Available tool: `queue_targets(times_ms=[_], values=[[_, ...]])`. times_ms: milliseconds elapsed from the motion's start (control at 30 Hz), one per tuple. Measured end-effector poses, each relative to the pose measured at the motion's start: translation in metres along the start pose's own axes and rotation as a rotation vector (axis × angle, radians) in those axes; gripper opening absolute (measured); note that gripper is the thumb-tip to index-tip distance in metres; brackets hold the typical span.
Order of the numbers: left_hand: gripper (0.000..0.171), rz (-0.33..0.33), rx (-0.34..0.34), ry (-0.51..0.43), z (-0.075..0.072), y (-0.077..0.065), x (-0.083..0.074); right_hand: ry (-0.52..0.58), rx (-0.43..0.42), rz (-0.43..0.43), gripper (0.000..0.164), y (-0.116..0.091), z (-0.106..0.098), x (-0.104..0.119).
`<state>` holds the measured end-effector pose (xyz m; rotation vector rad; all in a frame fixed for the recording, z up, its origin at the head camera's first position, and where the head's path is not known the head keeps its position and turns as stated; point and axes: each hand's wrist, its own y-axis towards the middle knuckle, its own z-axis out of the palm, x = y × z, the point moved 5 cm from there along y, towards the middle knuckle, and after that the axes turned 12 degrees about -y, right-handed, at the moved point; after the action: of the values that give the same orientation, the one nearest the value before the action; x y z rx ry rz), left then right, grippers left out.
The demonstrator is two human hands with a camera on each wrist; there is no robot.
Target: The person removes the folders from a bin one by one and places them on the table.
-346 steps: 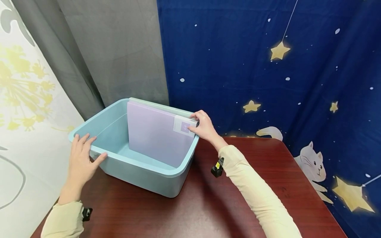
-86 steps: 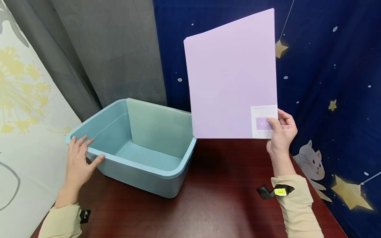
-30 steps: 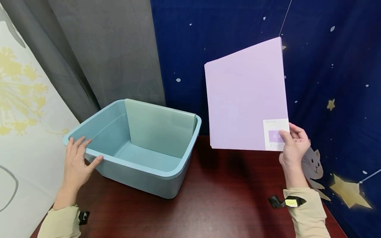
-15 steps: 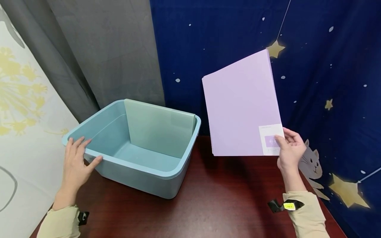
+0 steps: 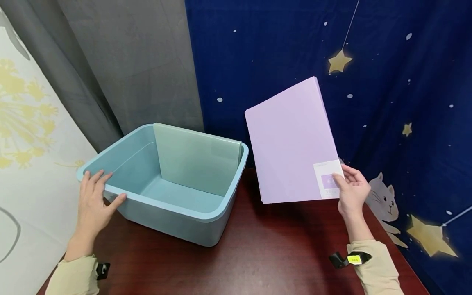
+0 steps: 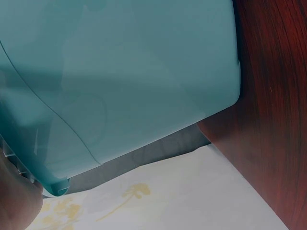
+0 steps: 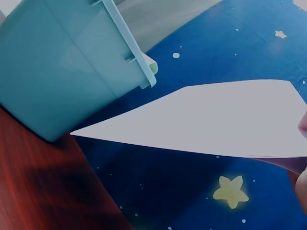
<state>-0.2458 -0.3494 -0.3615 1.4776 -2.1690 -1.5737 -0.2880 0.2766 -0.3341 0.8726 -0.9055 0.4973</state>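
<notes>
On the right in the head view, my right hand [image 5: 353, 191] pinches a light purple file folder [image 5: 291, 143] by its lower right corner. The thumb lies on its white label [image 5: 329, 179]. The folder stands tilted to the left in the air over the table, beside the bin. In the right wrist view the folder [image 7: 201, 124] shows as a pale sheet pointing toward the bin. My left hand [image 5: 94, 209] rests with spread fingers on the front left rim of the blue plastic bin [image 5: 166, 200]. A pale green folder [image 5: 199, 159] stands inside, against the bin's far wall.
The bin stands on a dark red wooden table [image 5: 258, 254]. Behind are a grey curtain [image 5: 147, 61] and a navy curtain [image 5: 258, 41] with stars and a cat. A white cloth [image 5: 33, 164] with yellow flowers hangs at the left.
Earlier the purple folder stood in the bin in front of the green one; my right hand lifted it out to the right. Since then it has come lower and tilted left. The left hand stays put.
</notes>
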Motion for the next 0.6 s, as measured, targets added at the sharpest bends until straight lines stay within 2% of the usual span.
queue_targets(times_ms=[600], values=[[0.084,-0.007,-0.007,0.005,0.0,-0.001,-0.001,-0.093,0.016,0.076,0.032,-0.015,-0.002,-0.015]])
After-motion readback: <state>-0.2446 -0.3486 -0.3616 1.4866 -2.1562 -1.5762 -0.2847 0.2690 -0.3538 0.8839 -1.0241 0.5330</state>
